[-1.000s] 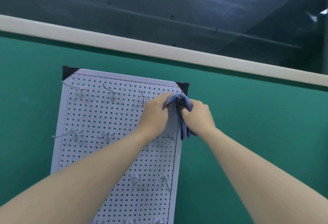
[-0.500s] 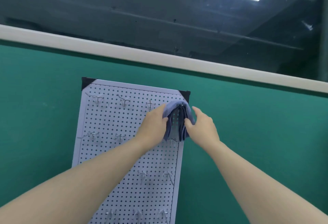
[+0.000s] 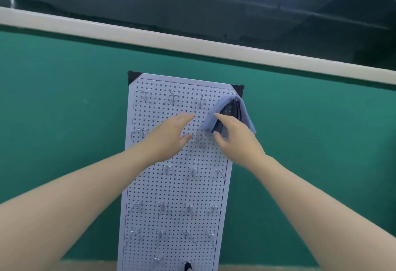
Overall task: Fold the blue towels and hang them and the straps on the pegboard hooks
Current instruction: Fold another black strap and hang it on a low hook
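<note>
Folded blue towel (image 3: 230, 113) draped over the top-right hook of the white pegboard (image 3: 177, 185), at its upper right corner. One second earlier both hands had gripped the towel at the hook; here the left hand (image 3: 171, 134) had let go and drawn back, fingers straight and apart from the cloth, holding nothing. The right hand (image 3: 235, 136) was likewise open, its fingertips (image 3: 217, 116) just at the towel's lower fold. The towel evidently hung unaided, so this hanging step appeared complete; no straps were visible.

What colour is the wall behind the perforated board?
Green wall, clearest in the head view.
</note>
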Tool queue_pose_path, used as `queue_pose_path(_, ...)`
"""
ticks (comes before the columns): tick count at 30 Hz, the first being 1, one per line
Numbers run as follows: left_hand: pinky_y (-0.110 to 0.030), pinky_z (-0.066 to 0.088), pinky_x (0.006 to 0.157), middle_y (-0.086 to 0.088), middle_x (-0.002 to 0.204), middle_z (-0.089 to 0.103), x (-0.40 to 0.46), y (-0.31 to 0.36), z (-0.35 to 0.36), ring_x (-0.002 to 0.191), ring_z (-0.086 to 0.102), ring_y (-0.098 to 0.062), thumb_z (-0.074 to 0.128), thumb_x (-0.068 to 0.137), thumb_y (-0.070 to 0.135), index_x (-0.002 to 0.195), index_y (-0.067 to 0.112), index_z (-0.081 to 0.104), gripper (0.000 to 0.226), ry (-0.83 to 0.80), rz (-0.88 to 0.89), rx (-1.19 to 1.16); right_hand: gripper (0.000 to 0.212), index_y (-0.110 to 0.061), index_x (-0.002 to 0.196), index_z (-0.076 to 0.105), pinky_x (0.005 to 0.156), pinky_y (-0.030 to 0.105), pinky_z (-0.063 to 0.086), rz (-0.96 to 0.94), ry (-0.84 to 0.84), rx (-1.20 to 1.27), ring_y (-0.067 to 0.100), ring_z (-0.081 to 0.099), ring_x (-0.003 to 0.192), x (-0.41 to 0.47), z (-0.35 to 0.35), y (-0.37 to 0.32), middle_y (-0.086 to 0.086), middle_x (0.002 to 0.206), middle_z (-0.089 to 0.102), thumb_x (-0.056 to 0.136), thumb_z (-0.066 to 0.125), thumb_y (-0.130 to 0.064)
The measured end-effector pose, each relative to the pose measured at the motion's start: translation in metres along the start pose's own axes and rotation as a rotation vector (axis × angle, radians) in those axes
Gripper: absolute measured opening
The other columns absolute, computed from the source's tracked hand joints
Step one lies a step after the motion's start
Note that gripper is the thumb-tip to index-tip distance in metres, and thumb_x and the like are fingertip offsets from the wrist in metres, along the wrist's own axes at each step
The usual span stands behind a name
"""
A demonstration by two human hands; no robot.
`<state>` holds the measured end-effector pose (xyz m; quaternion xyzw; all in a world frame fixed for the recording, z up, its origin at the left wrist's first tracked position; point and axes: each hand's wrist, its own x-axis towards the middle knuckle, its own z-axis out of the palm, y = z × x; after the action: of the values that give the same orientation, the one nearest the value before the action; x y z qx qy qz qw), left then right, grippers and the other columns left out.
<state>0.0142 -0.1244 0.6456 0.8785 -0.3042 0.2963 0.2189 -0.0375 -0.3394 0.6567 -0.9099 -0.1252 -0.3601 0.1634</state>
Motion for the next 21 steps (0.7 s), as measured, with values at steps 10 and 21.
queue_pose_path(10, -0.035, 0.030, 0.123, 0.008, 0.165, 0.035, -0.094, -0.043, 0.022, 0.151, 0.032, -0.011, 0.053, 0.105, 0.038, 0.159, 0.024, 0.034, 0.059, -0.105, -0.068, 0.036, 0.054, -0.025, 0.159, 0.037, 0.114, 0.038, 0.039, -0.023, -0.232, -0.005, 0.018, 0.042, 0.143, -0.064, 0.069, -0.027, -0.004, 0.160, 0.043, 0.106, 0.049, -0.032)
queue_pose_path(21, -0.034, 0.036, 0.117, 0.005, 0.161, 0.042, -0.205, -0.074, 0.110, 0.147, 0.040, -0.014, 0.055, 0.105, 0.037, 0.156, 0.021, 0.040, 0.056, -0.267, -0.316, -0.066, 0.051, -0.029, 0.156, 0.040, 0.118, 0.041, 0.038, 0.250, -0.345, 0.279, 0.013, 0.041, 0.145, -0.155, 0.150, -0.020, -0.008, 0.159, 0.044, 0.106, 0.050, -0.036)
